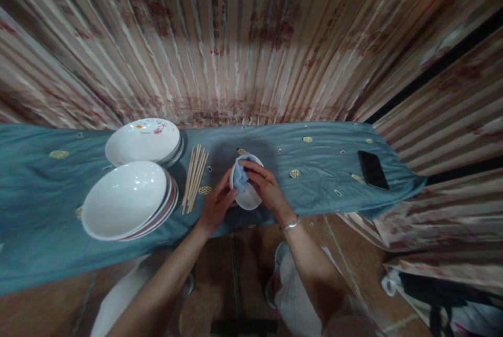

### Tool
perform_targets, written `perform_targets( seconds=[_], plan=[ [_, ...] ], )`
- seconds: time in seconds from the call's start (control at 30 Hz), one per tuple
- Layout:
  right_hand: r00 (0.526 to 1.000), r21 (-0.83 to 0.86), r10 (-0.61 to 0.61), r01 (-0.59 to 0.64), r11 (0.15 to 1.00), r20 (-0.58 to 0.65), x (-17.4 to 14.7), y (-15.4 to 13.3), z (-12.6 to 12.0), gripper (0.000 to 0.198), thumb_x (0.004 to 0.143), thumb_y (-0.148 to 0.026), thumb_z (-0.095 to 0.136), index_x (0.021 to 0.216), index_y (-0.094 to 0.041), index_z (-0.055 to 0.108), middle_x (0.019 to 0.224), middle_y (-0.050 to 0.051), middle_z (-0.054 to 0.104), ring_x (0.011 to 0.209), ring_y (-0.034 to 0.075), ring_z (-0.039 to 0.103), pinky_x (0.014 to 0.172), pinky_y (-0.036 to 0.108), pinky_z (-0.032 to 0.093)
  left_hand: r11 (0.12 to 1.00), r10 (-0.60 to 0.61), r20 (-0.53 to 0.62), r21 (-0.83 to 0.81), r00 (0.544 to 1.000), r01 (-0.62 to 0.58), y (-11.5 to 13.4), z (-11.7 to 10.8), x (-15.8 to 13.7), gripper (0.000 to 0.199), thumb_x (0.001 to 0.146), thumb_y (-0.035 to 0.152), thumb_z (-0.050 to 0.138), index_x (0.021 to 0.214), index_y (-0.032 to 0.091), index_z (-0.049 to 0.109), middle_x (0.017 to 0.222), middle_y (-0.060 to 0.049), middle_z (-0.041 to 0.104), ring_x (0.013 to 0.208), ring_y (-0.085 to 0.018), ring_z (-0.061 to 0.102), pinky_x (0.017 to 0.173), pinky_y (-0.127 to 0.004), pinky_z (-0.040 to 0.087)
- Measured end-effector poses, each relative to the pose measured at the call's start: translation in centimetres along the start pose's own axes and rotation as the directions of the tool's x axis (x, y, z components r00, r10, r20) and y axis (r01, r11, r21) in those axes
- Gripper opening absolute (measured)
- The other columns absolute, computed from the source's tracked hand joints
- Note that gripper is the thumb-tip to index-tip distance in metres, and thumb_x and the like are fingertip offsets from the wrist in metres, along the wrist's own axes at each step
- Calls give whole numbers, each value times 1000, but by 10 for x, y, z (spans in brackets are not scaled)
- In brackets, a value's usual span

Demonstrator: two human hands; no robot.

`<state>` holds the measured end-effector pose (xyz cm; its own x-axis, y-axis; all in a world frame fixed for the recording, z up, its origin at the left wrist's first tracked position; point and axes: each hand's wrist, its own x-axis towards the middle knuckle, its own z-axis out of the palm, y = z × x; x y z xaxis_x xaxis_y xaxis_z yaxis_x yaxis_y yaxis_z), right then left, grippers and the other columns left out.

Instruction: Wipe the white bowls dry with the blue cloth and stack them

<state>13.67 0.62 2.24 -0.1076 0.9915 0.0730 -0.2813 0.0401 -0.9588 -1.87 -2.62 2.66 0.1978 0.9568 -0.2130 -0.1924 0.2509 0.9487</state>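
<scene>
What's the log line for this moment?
left hand: holds white bowl | right hand: holds blue cloth inside bowl | left of bowl: chopsticks, two dish stacks | far right: black phone

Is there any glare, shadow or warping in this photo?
Head view: small bright glints inside the nearer large bowl; head view: a soft dark shadow on the tablecloth beyond the small bowl; head view: the curtain's pleats fan outward, probably wide-angle distortion.

In dim light we see pleated, red-flowered beige curtains (pixel 236 38) filling the frame's top, dark bars (pixel 440 66) crossing them at right, a yellow-patterned blue-green cloth (pixel 39 190) draping the desk (pixel 320 164) across the middle, and brown floor tiles (pixel 65 311) along the bottom edge.
</scene>
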Motion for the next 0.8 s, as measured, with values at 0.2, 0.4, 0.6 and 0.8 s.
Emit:
perform_targets(
  seconds=[0.2,0.4,0.6,0.8],
  plan=[
    [992,46,-4,10,999,-129,5,14,-7,38,78,-29,64,116,-31,69,128,-1,63,115,18,57,107,37,41,1000,-8,14,-11,1000,9,0,0,0,88,71,48,74,148,22,40,127,-11,67,107,-30,67,82,-41,59],
    [961,32,-19,29,999,-276,1,25,-9,46,77,-30,64,123,-28,65,133,1,59,123,20,54,112,41,37,1000,-10,24,-16,1000,10,0,1,0,88,71,48,74,148,21,40,128,-11,66,108,-30,66,81,-40,60],
    [975,127,21,7,992,-221,1,18,2,42,76,-31,65,118,-30,67,126,0,63,114,18,58,104,37,43,999,-11,27,-31,1000,12,-2,0,0,91,71,48,74,149,19,37,126,-11,67,106,-29,67,81,-39,60],
    [991,190,115,-101,976,-63,-3,0,14,28,71,-27,67,97,-28,76,105,-2,71,90,15,62,83,26,49,1000,-10,-2,-8,1000,10,-3,-2,0,85,71,48,73,147,22,42,123,-10,68,103,-29,68,79,-39,60]
  ],
)
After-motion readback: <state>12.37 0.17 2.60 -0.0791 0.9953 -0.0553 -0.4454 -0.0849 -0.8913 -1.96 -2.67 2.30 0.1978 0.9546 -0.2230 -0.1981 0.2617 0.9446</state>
